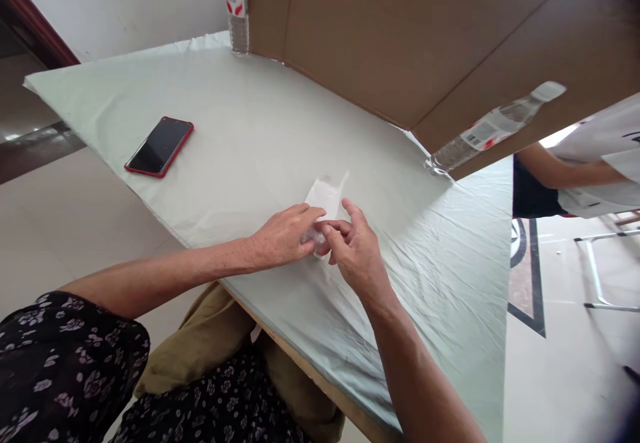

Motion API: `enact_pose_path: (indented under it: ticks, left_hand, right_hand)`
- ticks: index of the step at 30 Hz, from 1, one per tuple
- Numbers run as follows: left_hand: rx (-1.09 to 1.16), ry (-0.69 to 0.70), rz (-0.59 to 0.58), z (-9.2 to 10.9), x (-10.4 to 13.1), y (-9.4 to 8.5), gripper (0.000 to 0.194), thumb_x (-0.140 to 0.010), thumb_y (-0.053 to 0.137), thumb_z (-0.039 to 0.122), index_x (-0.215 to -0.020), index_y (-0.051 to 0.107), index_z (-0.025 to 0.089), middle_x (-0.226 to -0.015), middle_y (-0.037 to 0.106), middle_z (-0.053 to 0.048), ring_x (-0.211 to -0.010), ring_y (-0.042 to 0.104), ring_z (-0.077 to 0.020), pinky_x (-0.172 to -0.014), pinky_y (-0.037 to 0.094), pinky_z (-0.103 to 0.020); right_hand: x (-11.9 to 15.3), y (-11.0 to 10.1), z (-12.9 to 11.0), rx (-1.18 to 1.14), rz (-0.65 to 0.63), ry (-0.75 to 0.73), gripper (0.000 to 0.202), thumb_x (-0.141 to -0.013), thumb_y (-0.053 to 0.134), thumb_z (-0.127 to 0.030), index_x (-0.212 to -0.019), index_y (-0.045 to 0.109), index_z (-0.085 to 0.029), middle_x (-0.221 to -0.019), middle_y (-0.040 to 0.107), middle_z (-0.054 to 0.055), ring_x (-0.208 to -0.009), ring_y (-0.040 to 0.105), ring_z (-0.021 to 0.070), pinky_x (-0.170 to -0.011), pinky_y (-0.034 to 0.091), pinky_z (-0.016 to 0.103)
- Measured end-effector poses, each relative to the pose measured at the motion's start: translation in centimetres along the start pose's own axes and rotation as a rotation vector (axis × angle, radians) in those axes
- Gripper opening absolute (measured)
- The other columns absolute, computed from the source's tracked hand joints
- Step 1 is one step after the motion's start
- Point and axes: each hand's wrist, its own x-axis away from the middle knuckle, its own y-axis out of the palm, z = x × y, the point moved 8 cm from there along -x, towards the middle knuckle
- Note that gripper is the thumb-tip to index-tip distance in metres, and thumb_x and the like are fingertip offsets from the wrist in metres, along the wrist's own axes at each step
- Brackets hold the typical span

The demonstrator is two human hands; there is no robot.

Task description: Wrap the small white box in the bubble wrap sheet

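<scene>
A small white packet (324,196) with a clear, crinkled plastic part lies on the pale green tablecloth near the middle of the view. My left hand (287,235) is closed on the packet's left side, its fingers bent over the clear part. From the right, my right hand (354,246) meets it, thumb and a finger pinched together at the clear plastic while the index finger points up. The fingers partly cover the packet, so its lower end is hard to make out.
A black phone with a red case (160,147) lies at the left. Brown cardboard (380,36) stands behind, with a plastic bottle (237,13) upright at its left and another bottle (493,129) at its right. A person's arm (570,168) shows at the right.
</scene>
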Motion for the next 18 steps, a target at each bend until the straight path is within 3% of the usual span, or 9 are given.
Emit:
enact_pose_path:
  ticks: [4,6,9,13,16,18]
  left_hand:
    - [0.23,-0.146,0.061,-1.1,0.6,-0.7,0.047,-0.074,0.059,0.014,-0.12,0.054,0.015,-0.102,0.064,-0.006,-0.076,0.059,-0.0143,-0.07,0.052,-0.031]
    - [0.3,-0.222,0.1,-1.5,0.9,-1.1,0.037,-0.075,0.062,0.018,-0.111,0.056,0.016,-0.099,0.062,-0.004,-0.069,0.056,-0.0118,-0.065,0.051,-0.029]
    - [0.299,-0.226,0.163,-1.2,0.8,-1.3,0.017,-0.077,0.066,0.023,-0.091,0.057,0.018,-0.095,0.058,-0.002,-0.069,0.054,-0.0112,-0.065,0.049,-0.028]
    - [0.206,-0.18,0.154,-0.8,0.2,-0.6,0.011,-0.079,0.065,0.021,-0.077,0.055,0.019,-0.088,0.055,-0.001,-0.074,0.054,-0.0133,-0.067,0.046,-0.029]
    - [0.157,-0.183,0.156,-1.0,0.0,-0.2,0.012,-0.076,0.065,0.017,-0.074,0.053,0.019,-0.084,0.054,-0.001,-0.075,0.053,-0.0139,-0.067,0.045,-0.028]
    - [0.154,-0.175,0.164,-1.2,0.0,-0.1,0.013,-0.074,0.065,0.015,-0.073,0.053,0.019,-0.083,0.053,0.0,-0.074,0.052,-0.0134,-0.067,0.044,-0.028]
  right_hand:
    - [1.0,0.6,-1.4,0.291,-0.046,-0.17,0.067,-0.088,0.05,-0.024,-0.152,0.032,-0.017,-0.116,0.073,0.013,-0.071,0.068,0.0186,-0.067,0.055,0.036]
    - [1.3,0.8,-1.9,0.412,-0.052,-0.238,0.067,-0.087,0.048,-0.02,-0.152,0.032,-0.019,-0.118,0.073,0.013,-0.078,0.07,0.0216,-0.069,0.054,0.038]
    - [1.3,0.8,-2.1,0.49,-0.054,-0.282,0.064,-0.088,0.044,-0.018,-0.151,0.032,-0.018,-0.119,0.073,0.014,-0.082,0.071,0.0239,-0.071,0.055,0.04]
    - [0.9,0.7,-1.9,0.439,-0.088,-0.256,0.065,-0.086,0.041,-0.015,-0.15,0.034,-0.018,-0.122,0.072,0.013,-0.076,0.07,0.0213,-0.074,0.055,0.042]
    - [0.3,0.2,-1.2,0.256,-0.123,-0.183,0.062,-0.085,0.045,-0.018,-0.147,0.039,-0.019,-0.116,0.073,0.011,-0.064,0.067,0.0154,-0.071,0.057,0.038]
    - [-0.4,-0.8,-0.4,0.115,-0.064,-0.123,0.057,-0.085,0.05,-0.023,-0.142,0.044,-0.017,-0.109,0.074,0.01,-0.06,0.064,0.0131,-0.066,0.057,0.035]
